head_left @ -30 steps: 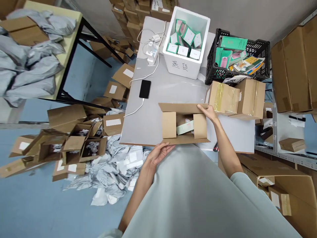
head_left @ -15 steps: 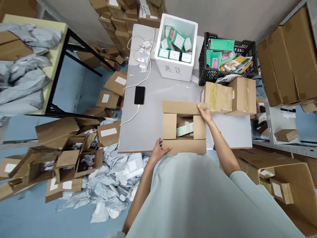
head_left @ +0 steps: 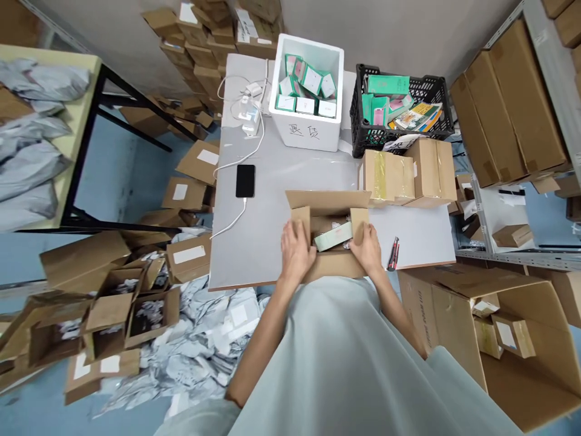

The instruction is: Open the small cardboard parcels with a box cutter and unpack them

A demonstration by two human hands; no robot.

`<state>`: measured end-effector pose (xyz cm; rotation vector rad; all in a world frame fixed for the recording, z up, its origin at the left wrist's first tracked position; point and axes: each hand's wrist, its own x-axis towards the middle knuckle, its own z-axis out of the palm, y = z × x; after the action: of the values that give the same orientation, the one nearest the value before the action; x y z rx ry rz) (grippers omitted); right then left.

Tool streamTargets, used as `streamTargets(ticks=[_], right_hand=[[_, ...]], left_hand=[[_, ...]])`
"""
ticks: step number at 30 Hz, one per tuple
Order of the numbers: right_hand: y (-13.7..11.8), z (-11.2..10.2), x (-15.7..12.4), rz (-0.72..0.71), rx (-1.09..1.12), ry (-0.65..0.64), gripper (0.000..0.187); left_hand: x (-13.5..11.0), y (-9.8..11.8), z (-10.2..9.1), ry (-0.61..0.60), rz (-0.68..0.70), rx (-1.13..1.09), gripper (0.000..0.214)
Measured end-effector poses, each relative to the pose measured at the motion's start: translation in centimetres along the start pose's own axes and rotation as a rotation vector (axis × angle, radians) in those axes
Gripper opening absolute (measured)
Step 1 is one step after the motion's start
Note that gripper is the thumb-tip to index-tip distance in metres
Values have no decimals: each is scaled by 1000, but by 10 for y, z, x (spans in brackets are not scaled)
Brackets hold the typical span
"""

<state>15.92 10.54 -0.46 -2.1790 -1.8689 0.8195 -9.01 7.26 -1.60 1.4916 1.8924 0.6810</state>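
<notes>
An open cardboard box point(head_left: 327, 198) stands at the front edge of the table, its far flap raised. Inside it lies a pale green carton point(head_left: 333, 237), tilted, with some crumpled clear wrapping beside it. My left hand point(head_left: 297, 253) grips the left side of the box, fingers along the outside and thumb toward the opening. On the opposite side, my right hand point(head_left: 368, 249) holds the right flap and wall, its thumb near the opening. A red and black box cutter point(head_left: 393, 254) rests on the table to the right of my right hand.
Behind the box stand a white foam bin point(head_left: 309, 134) and a black crate point(head_left: 356, 130), both holding green cartons. Taped boxes point(head_left: 385, 175) sit at right. A phone point(head_left: 246, 181) with cable lies left. Grey plastic bags point(head_left: 200, 339) cover the floor.
Both hands have moved onto the box's sides, the right from the far flap and the left from the near-left corner. The far flap now stands raised. The box cutter has come into full view.
</notes>
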Motion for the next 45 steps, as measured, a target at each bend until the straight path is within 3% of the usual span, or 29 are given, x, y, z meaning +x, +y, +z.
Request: streamTargets(ticks=[4,7,10,15,19,22,25,27,29,32,35,39,45], right_hand=[[45,-31,1,0,312,90,58],[75,-45,7,74,546,109,61],[91,-50,16,138,654,172,70],[87,-49,13,165,594,197,64],[63,-53,-7,72,456,188,57],[35,-58,-22,-53,313,314,55],[3,-55,-29,-228,195,320,52],[-16,-44,-23,-297,95,152,51],[-29,-29,-8,-263,-88,-82,54],[-37,-8,19,-118,-312,-296,64],[-34,5,36,-74,-340,-329,76],[-30,13,37,-69,-352,-336,85],[-38,17,34,-70,-367,-316,79]], left_hand=[[-5,-49,-41,96,-253,-283,96],[0,-76,-57,76,-419,-467,98],[6,-88,-59,112,-472,-518,103],[0,-79,-60,175,-476,-398,102],[-14,-31,-63,229,-200,-93,92],[-16,16,-50,180,93,-38,78],[-5,44,-14,-28,251,-67,71],[9,45,19,-231,194,13,79],[25,37,49,-456,3,181,94],[43,19,75,-558,-132,283,95],[49,4,78,-571,-161,333,87],[50,-5,73,-569,-154,376,83],[55,3,71,-574,-127,420,72]])
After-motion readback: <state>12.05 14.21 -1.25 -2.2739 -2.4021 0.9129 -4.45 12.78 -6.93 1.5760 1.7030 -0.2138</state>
